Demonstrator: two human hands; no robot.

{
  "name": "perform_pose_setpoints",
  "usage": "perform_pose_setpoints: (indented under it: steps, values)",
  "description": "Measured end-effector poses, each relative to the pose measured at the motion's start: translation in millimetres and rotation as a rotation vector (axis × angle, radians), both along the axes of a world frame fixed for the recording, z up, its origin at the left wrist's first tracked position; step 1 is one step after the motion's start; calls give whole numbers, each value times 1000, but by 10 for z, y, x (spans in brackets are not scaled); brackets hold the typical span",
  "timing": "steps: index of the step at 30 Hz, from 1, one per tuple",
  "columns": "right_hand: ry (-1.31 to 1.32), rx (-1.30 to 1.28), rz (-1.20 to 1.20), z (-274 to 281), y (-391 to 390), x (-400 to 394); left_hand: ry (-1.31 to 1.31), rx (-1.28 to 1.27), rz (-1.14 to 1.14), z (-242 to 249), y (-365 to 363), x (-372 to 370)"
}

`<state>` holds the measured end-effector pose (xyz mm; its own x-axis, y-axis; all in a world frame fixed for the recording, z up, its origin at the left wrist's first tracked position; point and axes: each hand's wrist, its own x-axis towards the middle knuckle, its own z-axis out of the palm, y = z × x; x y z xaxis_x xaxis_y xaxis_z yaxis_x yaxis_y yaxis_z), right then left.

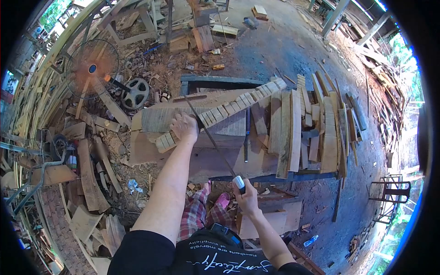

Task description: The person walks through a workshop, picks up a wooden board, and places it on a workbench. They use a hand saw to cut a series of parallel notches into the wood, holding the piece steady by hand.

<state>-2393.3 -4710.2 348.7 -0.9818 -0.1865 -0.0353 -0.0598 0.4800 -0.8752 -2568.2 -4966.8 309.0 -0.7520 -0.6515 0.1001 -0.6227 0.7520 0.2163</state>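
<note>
Scrap wood (88, 176) is littering the workshop floor (270, 48); a notched wooden strip (245, 100) is lying across a block (158, 120); my left hand (184, 127) is grasping it; my right hand (248, 198) is gripping a handsaw (216, 145). Its blade is crossing the strip.

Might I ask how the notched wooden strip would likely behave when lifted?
The strip is probably less stiff than plain timber, since repeated notches cross it. It might snap at one. Its blocky, flat-sided form suggests it would hardly roll.
</note>
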Motion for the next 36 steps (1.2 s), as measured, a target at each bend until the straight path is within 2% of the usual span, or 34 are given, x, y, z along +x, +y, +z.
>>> perform_pose_setpoints:
  steps: [2,7,10,12,15,20,23,27,30,34,36]
  values:
    - [-21,9,-15,46,-106,-102,11,-4,-17,6,-8,20]
    - [148,54,-8,-57,-648,-676,-40,-14,-28,16,-27,-10]
    - [123,52,11,6,-376,-447,-55,13,3,-20,-45,-8]
    - [64,33,29,-23,-109,-169,77,6,12,-169,-44,-12]
    - [55,33,-17,54,-17,-51,-26,10,-13,-18,-19,-12]
    - [143,94,-10,28,-712,-729,-29,-4,-17,46,18,4]
    - [155,65,-2,-97,-759,-793,-32,-28,-1,63,-3,-13]
    - [81,-24,8,-102,-97,-159,-8,-5,13,-13,-17,-12]
    - [77,46,-15,-131,76,82,-26,1,7,28,5,-10]
    - [84,42,-23,56,-487,-487,40,6,-21,-75,-26,-3]
    - [108,47,-19,17,-710,-755,-41,11,-2,18,-8,-15]
